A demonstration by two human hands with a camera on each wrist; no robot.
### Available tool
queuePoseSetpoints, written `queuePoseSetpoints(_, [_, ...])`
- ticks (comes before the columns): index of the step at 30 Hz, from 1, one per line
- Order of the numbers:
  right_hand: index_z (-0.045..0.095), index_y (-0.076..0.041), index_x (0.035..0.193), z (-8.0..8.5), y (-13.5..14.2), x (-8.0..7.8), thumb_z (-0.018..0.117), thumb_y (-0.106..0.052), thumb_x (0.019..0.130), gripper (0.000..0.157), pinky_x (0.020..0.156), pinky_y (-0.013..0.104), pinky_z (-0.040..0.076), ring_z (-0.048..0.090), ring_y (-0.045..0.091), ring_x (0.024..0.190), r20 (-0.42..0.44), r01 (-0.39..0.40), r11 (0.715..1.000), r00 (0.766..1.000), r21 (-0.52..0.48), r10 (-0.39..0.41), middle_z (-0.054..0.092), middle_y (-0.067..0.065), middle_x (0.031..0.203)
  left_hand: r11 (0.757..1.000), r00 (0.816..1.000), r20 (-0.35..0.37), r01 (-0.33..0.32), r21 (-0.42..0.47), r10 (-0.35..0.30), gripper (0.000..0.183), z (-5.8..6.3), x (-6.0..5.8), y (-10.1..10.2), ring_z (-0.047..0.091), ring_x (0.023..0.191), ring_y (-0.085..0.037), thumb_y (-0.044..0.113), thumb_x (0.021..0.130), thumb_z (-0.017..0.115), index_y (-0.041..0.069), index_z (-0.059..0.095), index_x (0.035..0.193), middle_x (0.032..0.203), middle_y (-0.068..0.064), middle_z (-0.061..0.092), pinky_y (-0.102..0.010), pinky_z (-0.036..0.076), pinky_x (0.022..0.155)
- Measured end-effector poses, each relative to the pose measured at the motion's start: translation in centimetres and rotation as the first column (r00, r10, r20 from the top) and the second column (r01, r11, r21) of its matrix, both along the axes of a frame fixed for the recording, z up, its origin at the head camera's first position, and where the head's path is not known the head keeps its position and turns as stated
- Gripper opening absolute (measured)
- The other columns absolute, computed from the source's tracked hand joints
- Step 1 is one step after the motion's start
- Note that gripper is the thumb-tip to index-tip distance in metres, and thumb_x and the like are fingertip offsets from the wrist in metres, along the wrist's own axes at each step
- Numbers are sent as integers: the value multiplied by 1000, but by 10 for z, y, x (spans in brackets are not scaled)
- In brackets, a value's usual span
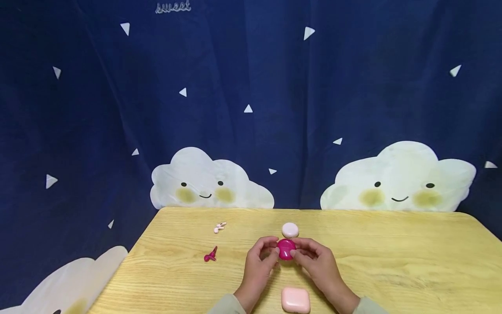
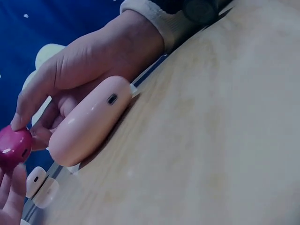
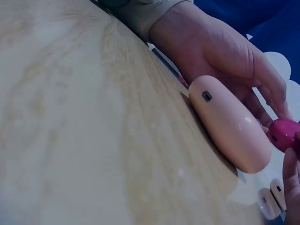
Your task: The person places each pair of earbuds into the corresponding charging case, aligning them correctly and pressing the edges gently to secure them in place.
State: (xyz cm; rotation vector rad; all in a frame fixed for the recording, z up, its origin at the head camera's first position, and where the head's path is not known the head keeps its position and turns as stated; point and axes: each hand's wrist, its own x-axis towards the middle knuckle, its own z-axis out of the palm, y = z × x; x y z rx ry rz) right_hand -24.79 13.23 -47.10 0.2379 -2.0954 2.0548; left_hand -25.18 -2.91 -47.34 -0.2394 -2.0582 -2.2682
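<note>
Between both hands a glossy round magenta earbud charging case (image 1: 286, 249) is held up over the table, its port side showing in both wrist views. My left hand (image 1: 259, 258) pinches its left side with thumb and fingertips. On the right side, my right hand (image 1: 318, 261) pinches it the same way. Nearer the body, a larger pale pink rounded case (image 1: 295, 300) lies on the wood between the wrists; its charging port faces the wrist cameras. Just beyond the hands sits a small pale pink round case (image 1: 290, 230).
Left of the hands lie a pair of magenta stemmed earbuds (image 1: 210, 255) and, farther back, a pale pink pair (image 1: 219, 227). The light wooden table (image 1: 412, 261) ends at a dark blue curtain (image 1: 282, 109) printed with clouds and triangles.
</note>
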Motion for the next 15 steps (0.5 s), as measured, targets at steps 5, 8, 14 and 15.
queuePoseSetpoints(5, [64,-4,103,-1,2,-4,72,-14,76,30,69,26,51,61,19,83,1,-20,999,1000,-36,20,64,12,100,997,997,9,72,28,-72,29,-1,-7,2,59,79,-17,8,83,63,3,58,111,98,-16,57,-32,53,62])
queuePoseSetpoints(8, [62,-5,106,-2,4,-4,70,-15,77,32,65,32,53,62,19,81,50,-58,996,997,-72,61,63,14,100,996,997,-5,80,34,-80,28,-1,-8,3,60,78,-16,8,82,64,3,59,109,98,-17,58,-31,53,62])
queuePoseSetpoints(14, [56,-2,113,-1,7,-7,68,-15,79,37,64,40,53,63,23,81,68,-146,982,986,-119,155,60,21,99,996,996,-22,87,34,-86,26,-1,-9,1,60,80,-17,12,82,64,8,60,108,98,-15,59,-34,53,64])
queuePoseSetpoints(15, [56,-2,113,-1,7,-8,68,-14,80,38,65,40,53,63,24,81,60,-155,980,985,-122,163,60,22,100,996,996,-22,87,30,-87,26,-1,-10,1,60,79,-17,13,83,64,9,60,108,98,-15,59,-34,53,64])
